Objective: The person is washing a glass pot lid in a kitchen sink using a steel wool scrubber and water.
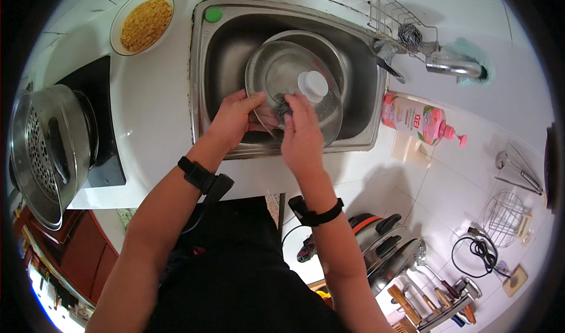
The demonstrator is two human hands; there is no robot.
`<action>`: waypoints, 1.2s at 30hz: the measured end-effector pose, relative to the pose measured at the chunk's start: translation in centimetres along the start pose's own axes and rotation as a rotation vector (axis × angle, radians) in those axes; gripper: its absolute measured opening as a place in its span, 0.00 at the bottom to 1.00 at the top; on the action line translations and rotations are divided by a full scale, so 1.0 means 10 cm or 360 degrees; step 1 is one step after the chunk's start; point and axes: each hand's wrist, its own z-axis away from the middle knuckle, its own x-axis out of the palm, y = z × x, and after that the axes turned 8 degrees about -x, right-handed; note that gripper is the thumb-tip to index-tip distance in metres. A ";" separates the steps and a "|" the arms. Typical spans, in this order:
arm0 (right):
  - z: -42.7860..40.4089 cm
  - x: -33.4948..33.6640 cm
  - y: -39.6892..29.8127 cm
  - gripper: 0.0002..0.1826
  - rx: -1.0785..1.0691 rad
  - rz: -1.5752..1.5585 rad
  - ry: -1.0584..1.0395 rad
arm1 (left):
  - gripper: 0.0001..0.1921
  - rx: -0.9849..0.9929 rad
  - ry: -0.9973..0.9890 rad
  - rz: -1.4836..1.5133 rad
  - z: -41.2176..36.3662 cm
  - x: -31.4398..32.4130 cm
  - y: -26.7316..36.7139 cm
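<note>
My left hand (233,117) grips the near left rim of a clear, round pot lid (282,68), thumb on top and fingers showing through from beneath. A white knob (313,86) stands on the lid. In my right hand (302,134) is a steel wool scrubber (282,108), pressed against the lid near the left fingers. The lid is tilted over a round metal basin (300,35), which sits in the stainless steel sink (225,46) and is partly hidden by it.
Right of the sink lies a pink pump bottle (412,117), below the faucet (390,68) and a wire rack (393,15) holding another scrubber (410,36). A bowl of yellow flakes (147,25) stands at the back left. A steamer pot (57,147) sits on the black cooktop (103,165).
</note>
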 end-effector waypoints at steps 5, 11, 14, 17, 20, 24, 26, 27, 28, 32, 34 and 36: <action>-0.01 -0.25 0.03 0.19 0.0215 -0.0266 0.0253 | 0.13 0.0148 -0.0035 -0.0276 0.33 0.46 0.22; 0.07 -0.41 0.15 0.19 0.0407 -0.0425 0.0453 | 0.09 0.0385 0.0073 -0.0533 0.24 1.01 0.17; 0.11 -0.48 0.14 0.18 0.0711 -0.0725 0.0493 | 0.11 0.0620 0.0213 -0.1127 0.20 1.14 0.12; 0.20 -0.55 0.18 0.18 0.0764 -0.0805 0.0560 | 0.16 0.0717 0.0253 -0.1250 0.17 1.27 0.06; 0.18 -0.66 0.18 0.18 0.0751 -0.0924 0.0627 | 0.15 0.0824 0.0252 -0.1357 0.20 1.34 0.06; 0.04 -0.87 0.03 0.18 0.0669 -0.0881 0.0740 | 0.14 0.0891 0.0248 -0.1575 0.09 1.31 -0.05; 0.00 -0.93 0.04 0.17 0.0555 -0.0838 0.0765 | 0.14 0.1103 0.0244 -0.1703 0.06 1.28 -0.11; 0.00 -0.95 0.04 0.17 0.0548 -0.0823 0.0766 | 0.14 0.1112 0.0234 -0.1691 0.06 1.30 -0.11; 0.00 -0.96 0.04 0.16 0.0525 -0.0694 0.0683 | 0.14 0.1122 0.0140 -0.1643 0.06 1.31 -0.11; -0.11 -0.99 -0.10 0.15 0.0385 -0.0395 0.0545 | 0.13 0.1204 -0.0031 -0.1576 -0.01 1.25 -0.13; -0.09 -0.98 -0.08 0.16 0.0400 -0.0391 0.0552 | 0.13 0.1198 -0.0074 -0.1577 0.00 1.24 -0.11; -0.09 -1.01 -0.10 0.16 0.0444 -0.0326 0.0520 | 0.14 0.1191 -0.0109 -0.1581 0.02 1.24 -0.12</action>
